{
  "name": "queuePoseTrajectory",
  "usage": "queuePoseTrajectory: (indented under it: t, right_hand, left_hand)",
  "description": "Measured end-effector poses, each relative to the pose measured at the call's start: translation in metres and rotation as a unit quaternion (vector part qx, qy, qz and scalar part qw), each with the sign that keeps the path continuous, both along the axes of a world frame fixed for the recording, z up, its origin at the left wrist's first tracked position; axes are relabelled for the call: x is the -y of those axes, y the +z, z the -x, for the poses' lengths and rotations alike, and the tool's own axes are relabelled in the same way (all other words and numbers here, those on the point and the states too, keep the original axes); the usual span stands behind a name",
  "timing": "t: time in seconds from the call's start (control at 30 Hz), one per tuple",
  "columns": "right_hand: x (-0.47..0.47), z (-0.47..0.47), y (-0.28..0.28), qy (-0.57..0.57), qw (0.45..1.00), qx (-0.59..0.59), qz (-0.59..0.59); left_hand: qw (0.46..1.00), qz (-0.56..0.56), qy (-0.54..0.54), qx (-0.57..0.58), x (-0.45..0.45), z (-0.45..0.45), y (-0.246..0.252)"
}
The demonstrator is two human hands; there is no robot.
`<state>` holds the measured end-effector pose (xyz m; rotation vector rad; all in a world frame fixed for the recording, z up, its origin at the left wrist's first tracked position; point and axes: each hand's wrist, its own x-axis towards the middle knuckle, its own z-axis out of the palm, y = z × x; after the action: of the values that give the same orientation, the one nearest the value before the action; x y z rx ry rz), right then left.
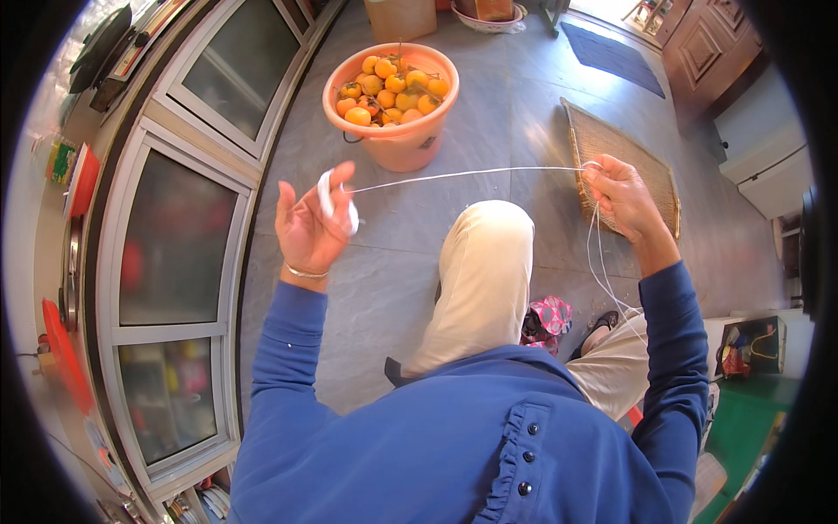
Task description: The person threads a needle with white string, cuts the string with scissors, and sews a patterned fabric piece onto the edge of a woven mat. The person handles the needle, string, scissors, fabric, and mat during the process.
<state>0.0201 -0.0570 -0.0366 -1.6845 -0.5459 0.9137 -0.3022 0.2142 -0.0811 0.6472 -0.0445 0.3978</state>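
White string (pixel 458 173) runs nearly taut between my raised hands. My left hand (pixel 317 216) has its palm up and its thumb apart, with a white bundle of the string (pixel 327 196) looped around the fingers. The fingers of my right hand (pixel 619 193) pinch the string's other end, and loose strands hang from it towards my lap. Beyond my hands, a pink-orange plastic bucket (pixel 402 147) stands on the floor, filled with orange persimmons (pixel 386 98) that have stems on them.
A flat woven bamboo tray (pixel 619 164) lies on the tiled floor beyond my right hand. Glass-fronted cabinets (pixel 177 236) line the left side. A cardboard box (pixel 402 19) and a basin (pixel 491 25) stand past the bucket. A dark mat (pixel 612 59) lies near the wooden door (pixel 707 52).
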Motion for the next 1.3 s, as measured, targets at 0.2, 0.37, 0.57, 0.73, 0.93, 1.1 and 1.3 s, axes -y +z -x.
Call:
queuePoseTrajectory:
  t: [0.2, 0.37, 0.57, 0.73, 0.93, 1.1, 1.3]
  right_hand:
    - [0.012, -0.032, -0.011, -0.049, 0.998, 0.043, 0.0]
    - [0.01, -0.029, -0.013, -0.035, 0.994, 0.095, 0.045]
    - [0.009, -0.033, -0.017, -0.054, 0.99, 0.111, 0.064]
    - [0.022, -0.058, -0.032, -0.086, 0.969, 0.197, 0.122]
    - [0.045, -0.081, -0.046, -0.13, 0.938, 0.278, 0.163]
    - [0.063, -0.09, -0.06, -0.123, 0.922, 0.307, 0.202]
    - [0.066, -0.086, -0.073, -0.109, 0.903, 0.344, 0.234]
  left_hand:
    - [0.865, -0.352, -0.146, -0.327, -0.026, 0.029, 0.03]
    - [0.893, -0.317, 0.096, -0.306, -0.023, 0.028, 0.024]
    - [0.986, -0.057, 0.122, -0.097, -0.037, 0.038, 0.01]
    - [0.924, -0.248, 0.007, -0.291, -0.052, 0.065, 0.004]
    - [0.853, -0.307, 0.075, -0.415, -0.053, 0.071, 0.02]
    - [0.794, -0.394, 0.087, -0.455, -0.051, 0.07, 0.022]
    - [0.669, -0.548, 0.123, -0.487, -0.05, 0.053, 0.022]
